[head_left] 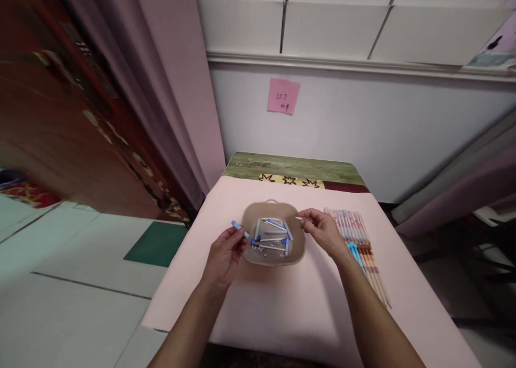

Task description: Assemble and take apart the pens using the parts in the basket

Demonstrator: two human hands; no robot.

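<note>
Beside the tub (252, 256), the left hand (226, 252) pinches a blue piece (241, 228) (right hand (320, 229) pinching something white (299, 218)).

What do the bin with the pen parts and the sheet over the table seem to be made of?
The bin: probably plastic, beige and smooth, judging by its even colour and thin molded-looking rim. The sheet: matte pale pink, lying flat with few creases, so perhaps thick paper or a smooth cloth; I can't tell which.

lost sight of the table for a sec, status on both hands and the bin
Left hand: pinching blue pen part. Right hand: small white piece, at rim. Bin: between hands, loose pen parts inside. Nothing blocking it.
</note>
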